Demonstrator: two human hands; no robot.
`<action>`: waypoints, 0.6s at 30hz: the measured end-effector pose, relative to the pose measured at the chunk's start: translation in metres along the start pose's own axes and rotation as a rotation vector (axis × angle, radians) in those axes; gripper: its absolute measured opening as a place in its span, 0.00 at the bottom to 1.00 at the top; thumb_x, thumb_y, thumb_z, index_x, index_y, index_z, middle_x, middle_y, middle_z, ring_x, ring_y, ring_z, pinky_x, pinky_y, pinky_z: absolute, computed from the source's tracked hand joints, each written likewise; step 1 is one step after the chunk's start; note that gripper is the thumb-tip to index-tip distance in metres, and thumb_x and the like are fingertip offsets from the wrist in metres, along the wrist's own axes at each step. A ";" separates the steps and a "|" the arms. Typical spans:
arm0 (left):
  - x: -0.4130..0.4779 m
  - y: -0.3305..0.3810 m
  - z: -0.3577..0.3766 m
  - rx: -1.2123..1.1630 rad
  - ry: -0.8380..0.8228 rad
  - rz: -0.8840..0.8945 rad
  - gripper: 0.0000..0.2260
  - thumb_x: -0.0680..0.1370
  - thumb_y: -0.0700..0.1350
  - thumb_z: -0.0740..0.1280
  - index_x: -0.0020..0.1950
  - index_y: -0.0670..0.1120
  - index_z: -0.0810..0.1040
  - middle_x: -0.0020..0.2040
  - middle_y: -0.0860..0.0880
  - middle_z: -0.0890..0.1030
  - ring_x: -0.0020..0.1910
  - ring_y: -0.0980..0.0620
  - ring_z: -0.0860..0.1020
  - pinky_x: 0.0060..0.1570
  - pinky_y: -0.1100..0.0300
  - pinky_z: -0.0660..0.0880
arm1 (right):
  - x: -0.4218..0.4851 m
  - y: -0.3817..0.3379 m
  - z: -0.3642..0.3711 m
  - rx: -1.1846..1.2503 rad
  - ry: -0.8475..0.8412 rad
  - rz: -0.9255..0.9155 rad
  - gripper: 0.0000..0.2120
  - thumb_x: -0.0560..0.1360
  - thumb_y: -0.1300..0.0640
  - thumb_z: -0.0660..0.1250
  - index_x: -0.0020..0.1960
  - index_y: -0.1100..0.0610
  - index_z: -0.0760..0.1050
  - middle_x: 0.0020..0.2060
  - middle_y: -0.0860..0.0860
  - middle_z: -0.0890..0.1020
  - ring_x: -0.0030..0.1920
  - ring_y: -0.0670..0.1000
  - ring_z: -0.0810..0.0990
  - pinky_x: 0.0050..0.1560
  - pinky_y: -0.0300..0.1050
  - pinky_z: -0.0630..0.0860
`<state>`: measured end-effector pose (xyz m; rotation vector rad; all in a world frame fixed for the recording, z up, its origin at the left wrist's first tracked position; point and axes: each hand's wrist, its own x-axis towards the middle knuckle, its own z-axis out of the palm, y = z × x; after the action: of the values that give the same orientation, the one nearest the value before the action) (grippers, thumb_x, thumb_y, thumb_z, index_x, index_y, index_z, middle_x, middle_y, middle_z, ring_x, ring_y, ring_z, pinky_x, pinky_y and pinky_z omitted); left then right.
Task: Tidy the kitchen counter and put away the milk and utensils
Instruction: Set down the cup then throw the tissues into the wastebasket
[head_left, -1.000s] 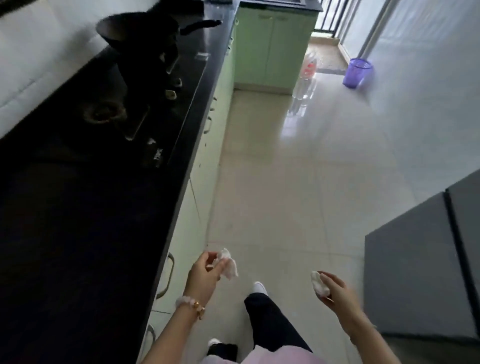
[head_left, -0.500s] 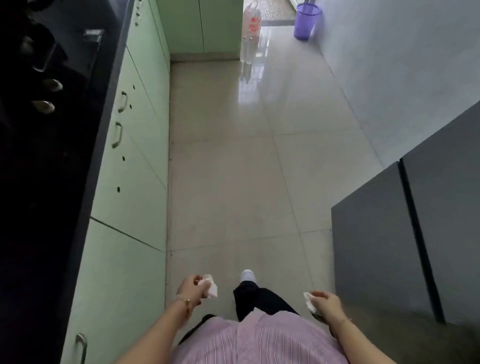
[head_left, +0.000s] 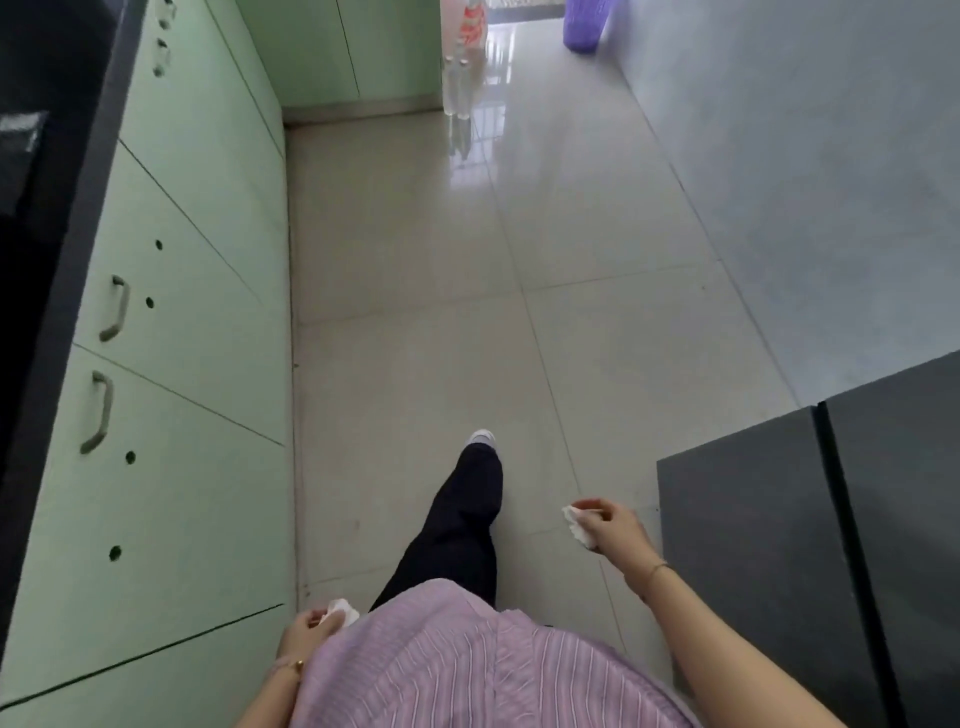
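Note:
My left hand (head_left: 304, 631) is low at my waist beside the pink striped shirt and pinches a crumpled white tissue (head_left: 343, 612). Out to the right, my right hand (head_left: 610, 527) holds a second crumpled white tissue (head_left: 576, 525) above the floor, close to the dark fridge. One leg in dark trousers with a white shoe (head_left: 483, 436) steps forward on the tiled floor. No milk or utensils are in view.
Pale green cabinets (head_left: 171, 364) under a black counter edge (head_left: 67, 223) line the left. A dark grey fridge (head_left: 810, 545) stands at the right. At the far end stand plastic bottles (head_left: 460, 78) and a purple bin (head_left: 584, 26). A grey wall (head_left: 805, 156) bounds the right.
The view has swung off the counter down to the floor and I have walked forward. My left hand has dropped to my waist; my right hand has moved out toward the fridge. Both keep their tissues.

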<state>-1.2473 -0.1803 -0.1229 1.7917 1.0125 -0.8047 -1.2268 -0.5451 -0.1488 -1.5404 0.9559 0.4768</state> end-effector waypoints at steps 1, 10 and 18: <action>0.015 0.027 0.006 0.016 -0.015 0.013 0.18 0.63 0.48 0.66 0.46 0.35 0.76 0.44 0.40 0.76 0.44 0.47 0.72 0.42 0.59 0.63 | 0.015 -0.009 -0.005 0.000 0.013 0.027 0.07 0.71 0.58 0.72 0.48 0.58 0.80 0.40 0.55 0.82 0.39 0.51 0.81 0.32 0.34 0.76; 0.110 0.328 0.077 0.145 -0.195 0.215 0.10 0.61 0.49 0.63 0.39 0.47 0.72 0.38 0.45 0.78 0.35 0.48 0.76 0.33 0.61 0.69 | 0.108 -0.108 -0.066 -0.013 0.191 0.237 0.06 0.72 0.64 0.70 0.48 0.65 0.78 0.36 0.56 0.80 0.32 0.50 0.76 0.21 0.32 0.72; 0.161 0.523 0.140 0.264 -0.292 0.379 0.03 0.73 0.42 0.63 0.44 0.44 0.72 0.36 0.47 0.77 0.32 0.51 0.74 0.31 0.61 0.66 | 0.221 -0.213 -0.094 -0.009 0.238 0.238 0.08 0.71 0.64 0.71 0.49 0.68 0.79 0.37 0.57 0.81 0.34 0.51 0.77 0.27 0.37 0.72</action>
<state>-0.7259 -0.3968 -0.1109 1.9358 0.3731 -0.9540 -0.9512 -0.7099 -0.1652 -1.5213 1.3327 0.4712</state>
